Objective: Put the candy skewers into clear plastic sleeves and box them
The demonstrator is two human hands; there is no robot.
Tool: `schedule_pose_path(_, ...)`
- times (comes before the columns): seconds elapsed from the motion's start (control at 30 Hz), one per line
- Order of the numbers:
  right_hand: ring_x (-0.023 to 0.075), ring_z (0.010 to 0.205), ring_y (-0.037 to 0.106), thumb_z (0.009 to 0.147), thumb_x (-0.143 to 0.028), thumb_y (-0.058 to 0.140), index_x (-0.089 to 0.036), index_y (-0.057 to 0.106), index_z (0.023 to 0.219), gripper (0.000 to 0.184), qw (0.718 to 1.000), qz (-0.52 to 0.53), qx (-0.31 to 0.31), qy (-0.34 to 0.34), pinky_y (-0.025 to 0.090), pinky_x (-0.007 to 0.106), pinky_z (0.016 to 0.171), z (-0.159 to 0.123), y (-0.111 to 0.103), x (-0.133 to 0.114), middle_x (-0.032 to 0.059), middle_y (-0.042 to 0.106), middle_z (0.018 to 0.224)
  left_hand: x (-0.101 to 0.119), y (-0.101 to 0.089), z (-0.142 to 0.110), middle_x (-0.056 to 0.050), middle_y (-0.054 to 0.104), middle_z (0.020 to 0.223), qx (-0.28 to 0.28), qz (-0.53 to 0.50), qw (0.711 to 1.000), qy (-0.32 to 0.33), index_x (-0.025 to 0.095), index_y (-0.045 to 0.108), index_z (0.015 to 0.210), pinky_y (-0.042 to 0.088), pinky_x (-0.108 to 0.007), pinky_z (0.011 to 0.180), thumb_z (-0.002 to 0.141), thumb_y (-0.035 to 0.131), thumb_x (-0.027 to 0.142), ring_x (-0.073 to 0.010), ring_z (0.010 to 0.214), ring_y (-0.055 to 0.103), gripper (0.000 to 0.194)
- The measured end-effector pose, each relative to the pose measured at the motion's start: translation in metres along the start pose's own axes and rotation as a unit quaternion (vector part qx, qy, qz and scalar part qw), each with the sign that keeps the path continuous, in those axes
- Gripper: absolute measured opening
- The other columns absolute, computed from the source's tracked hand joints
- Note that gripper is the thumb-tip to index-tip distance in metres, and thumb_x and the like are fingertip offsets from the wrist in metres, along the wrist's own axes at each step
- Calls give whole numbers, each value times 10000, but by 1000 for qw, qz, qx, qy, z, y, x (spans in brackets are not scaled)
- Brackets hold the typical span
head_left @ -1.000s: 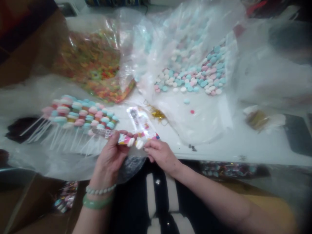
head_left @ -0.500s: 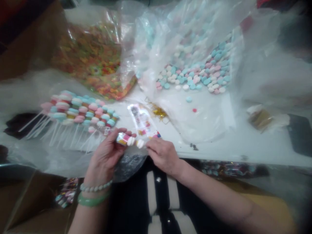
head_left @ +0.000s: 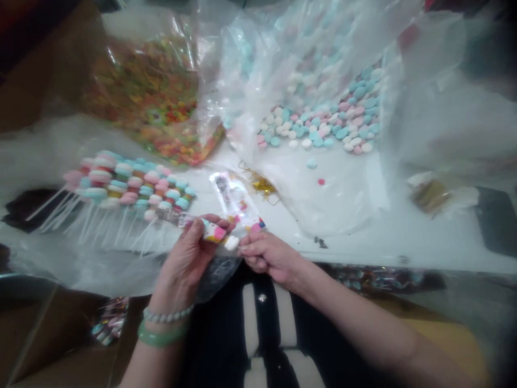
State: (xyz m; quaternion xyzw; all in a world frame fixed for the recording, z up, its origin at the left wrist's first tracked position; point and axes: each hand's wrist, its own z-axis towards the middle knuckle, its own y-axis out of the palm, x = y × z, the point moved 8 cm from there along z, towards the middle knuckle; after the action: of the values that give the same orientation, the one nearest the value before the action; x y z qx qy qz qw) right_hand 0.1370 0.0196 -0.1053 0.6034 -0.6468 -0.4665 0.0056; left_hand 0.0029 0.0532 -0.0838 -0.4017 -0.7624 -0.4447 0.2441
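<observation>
My left hand (head_left: 197, 242) is closed around a printed candy wrapper (head_left: 214, 232), which covers most of a candy skewer. White candy (head_left: 231, 243) sticks out of the wrapper's open end. My right hand (head_left: 266, 253) pinches the skewer's stick just beyond that candy; the stick itself is mostly hidden by the fingers. Left of my hands lies a row of candy skewers (head_left: 133, 186) in pink, white and blue, their white sticks toward me. Flat wrappers (head_left: 242, 205) lie on the table just beyond my hands, beside gold twist ties (head_left: 262, 186).
A clear bag of orange and green gummies (head_left: 157, 108) stands back left. A large plastic bag spills pastel candies (head_left: 319, 129) at back centre. On the right are a small brown packet (head_left: 430, 194) and a dark grey object (head_left: 498, 221). A cardboard box (head_left: 72, 323) stands below left.
My left hand has moved right, sliding the wrapper further over the candy, so less white candy shows. My right hand stays at the stick, its fingers slightly lower.
</observation>
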Motion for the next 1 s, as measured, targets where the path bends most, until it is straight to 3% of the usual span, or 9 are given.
schedule_pose_path(0.1,31,395,260,640,-203,674,-164,565,676,122,1000,25,-11,5,130,185,406,2,5,3,-96,421,470,-5,5,-1,-89,732,786,-13,5,1000,-12,124,732,823,602,-350,813,612,911,455,-239,810,721,432)
schedule_pose_path(0.3,67,486,373,704,-225,647,-174,593,672,81,985,-75,79,-132,247,205,460,-3,2,-15,-69,473,551,-24,16,-4,-94,729,808,-24,-34,995,-89,141,724,836,603,-322,759,785,792,442,-224,800,723,313)
schedule_pose_path(0.47,108,604,463,759,-184,619,-187,610,671,89,950,-213,129,-188,372,245,613,-8,-4,-26,-55,518,602,-23,13,1,-123,743,952,15,-78,994,-70,143,711,960,594,-368,843,807,764,465,-250,923,721,360)
schedule_pose_path(0.67,129,701,540,802,-160,629,-201,638,685,124,881,-362,178,-249,388,263,712,-13,-9,-39,-38,607,691,-22,3,3,-110,742,852,35,-50,995,-73,126,713,851,603,-356,786,846,738,399,-237,823,723,274)
schedule_pose_path(0.73,131,715,551,815,-160,627,-201,646,694,129,869,-383,176,-259,388,264,717,-14,-6,-42,-32,625,715,-22,2,4,-115,741,820,34,-29,997,-67,112,722,840,600,-325,759,851,738,370,-221,780,718,258)
schedule_pose_path(0.87,128,704,552,810,-160,618,-196,617,663,152,900,-318,163,-248,401,257,709,-11,-4,-43,-41,611,693,-25,9,3,-99,733,807,28,-32,998,-44,110,723,824,581,-257,736,844,748,386,-173,742,699,278)
schedule_pose_path(1.0,132,700,537,769,-173,622,-191,599,644,128,935,-230,153,-222,412,257,694,-9,-5,-39,-45,584,665,-31,17,2,-83,722,791,28,-47,997,-54,132,709,813,583,-270,724,833,744,450,-176,734,693,320)
